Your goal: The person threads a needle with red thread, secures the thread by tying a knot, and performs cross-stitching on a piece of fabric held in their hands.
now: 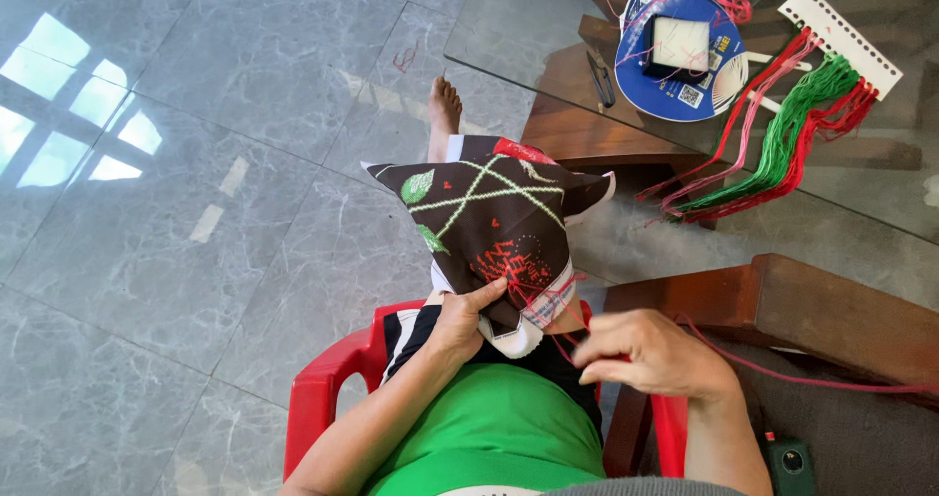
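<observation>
Gripping the lower edge of a dark brown embroidery cloth [489,212] stitched with green leaves, pale crossing lines and a red motif, the left hand [460,320] pinches the fabric between thumb and fingers, the thumb lying on top near the red stitching. The cloth stands up from the person's lap, its corners spreading out left and right, with a white backing showing at the bottom edge.

Just to the right, the right hand [650,354] is closed in a pinch, its fingertips drawn together on a red thread [548,305] that runs up to the red motif on the cloth; whether a needle sits between the fingers is too small to tell. A second length of red thread [812,379] trails from behind this hand off to the right across a brown wooden chair arm [831,310].

Below the hands sits the person's green top, and under it a red plastic chair [323,388]. A bare foot [443,105] rests on the grey marble-patterned floor tiles [196,212] beyond the cloth.

Farther up and right, a glass table top [528,26] carries a round blue card [680,56] with a small white square on it, small dark scissors [600,73], a white perforated thread organiser strip [841,36], and a bundle of green and red embroidery threads [782,154] hanging from that strip.
</observation>
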